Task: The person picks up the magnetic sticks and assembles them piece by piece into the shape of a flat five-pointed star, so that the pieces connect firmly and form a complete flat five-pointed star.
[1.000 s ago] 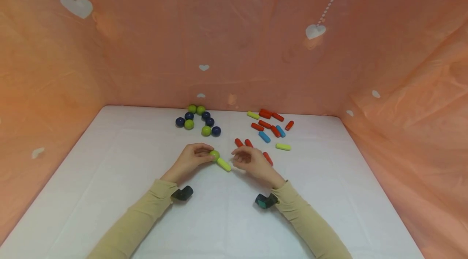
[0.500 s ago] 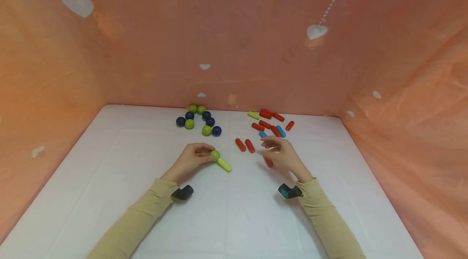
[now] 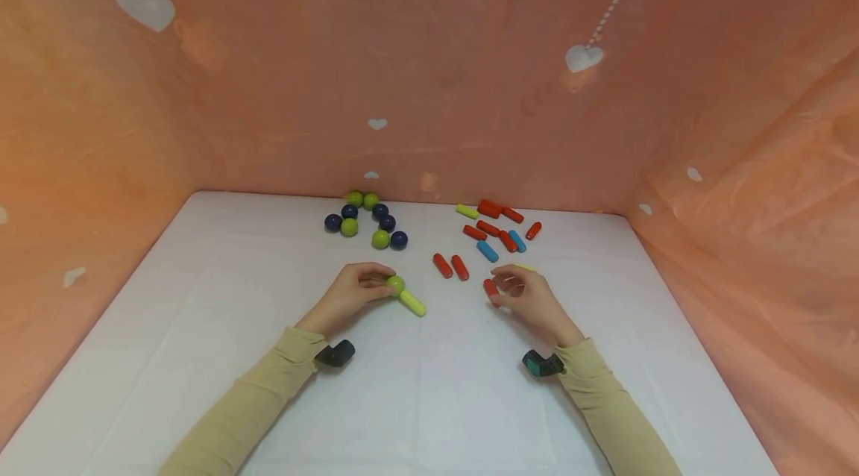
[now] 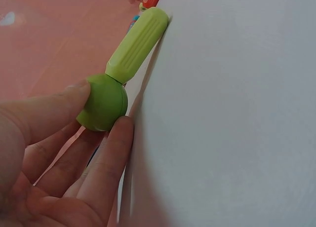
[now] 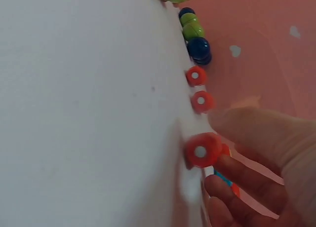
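Note:
My left hand (image 3: 349,291) pinches a green ball (image 4: 102,103) between thumb and fingers. Joined end-on to this ball is a ribbed yellow-green rod (image 4: 139,45), which points toward the right and near side in the head view. My right hand (image 3: 535,303) is around a red rod (image 3: 490,291) lying on the table, thumb on one side and fingers on the other. In the right wrist view a gap shows between the thumb and the red rod, whose end (image 5: 200,151) bears a silvery disc. Two more red rods (image 3: 451,267) lie side by side between the hands.
Dark blue and green balls (image 3: 380,239) form a loose cluster at the back left of the white table (image 3: 416,401). Several red, blue and yellow-green rods (image 3: 488,251) lie at the back right. A pink-orange cloth with white hearts (image 3: 429,88) surrounds the table.
My right hand has moved right, away from the yellow-green rod, then come down around the single red rod. My left hand has stayed in place, still pinching the green ball.

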A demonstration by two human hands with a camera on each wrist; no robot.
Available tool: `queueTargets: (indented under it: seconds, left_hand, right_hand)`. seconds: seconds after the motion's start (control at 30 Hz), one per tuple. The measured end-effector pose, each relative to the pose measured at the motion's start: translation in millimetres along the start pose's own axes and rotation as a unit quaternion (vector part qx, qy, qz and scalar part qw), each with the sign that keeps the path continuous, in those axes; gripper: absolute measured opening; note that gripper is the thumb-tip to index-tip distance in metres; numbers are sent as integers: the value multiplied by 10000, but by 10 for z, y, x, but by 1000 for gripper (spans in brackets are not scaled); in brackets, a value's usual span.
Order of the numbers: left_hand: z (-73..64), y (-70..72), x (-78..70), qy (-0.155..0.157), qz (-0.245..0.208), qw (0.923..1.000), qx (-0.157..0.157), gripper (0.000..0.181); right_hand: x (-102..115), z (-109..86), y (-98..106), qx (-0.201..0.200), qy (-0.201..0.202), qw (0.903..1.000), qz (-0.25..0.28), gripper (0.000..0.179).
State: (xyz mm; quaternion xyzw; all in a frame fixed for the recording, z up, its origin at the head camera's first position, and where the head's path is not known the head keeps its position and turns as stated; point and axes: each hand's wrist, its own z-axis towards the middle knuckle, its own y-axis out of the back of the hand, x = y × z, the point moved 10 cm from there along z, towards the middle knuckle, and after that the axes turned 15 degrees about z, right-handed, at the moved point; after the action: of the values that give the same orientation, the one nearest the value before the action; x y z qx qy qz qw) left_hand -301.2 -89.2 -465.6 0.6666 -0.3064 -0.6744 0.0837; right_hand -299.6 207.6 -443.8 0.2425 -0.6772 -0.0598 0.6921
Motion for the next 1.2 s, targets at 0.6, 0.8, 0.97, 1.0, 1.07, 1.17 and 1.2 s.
queueTargets:
  seconds: [0.6, 0.8, 0.97, 1.0, 1.07, 1.17, 1.2]
  left_hand:
    - [-12, 3, -26, 25, 65, 10000, -32, 35]
    - [-22, -11, -33, 98, 2, 9999, -25, 36]
    - [-24, -26, -49, 121, 26, 9999, 10, 36]
    - [-27, -27, -48, 156, 26, 9999, 13, 35]
    - [-33, -28, -51, 182, 52, 9998, 1, 35]
    - [-50, -30, -55, 241, 53, 9997, 8, 35]
    - [-58, -31, -56, 244, 54, 9997, 12, 35]
  right_hand:
    - [120, 45, -112, 179, 372, 9989, -218, 34]
    - [357, 105, -279, 414, 472, 9980, -37, 32]
    - [501, 169, -550, 883, 561, 9944, 157, 30]
    - [523, 180, -612, 985, 618, 9931, 175, 30]
    - [553, 200, -731, 1163, 714, 9904, 207, 28]
    - [565, 224, -875, 1332, 769, 9878, 231, 27]
    - [562, 234, -910, 1350, 759, 9876, 252, 26]
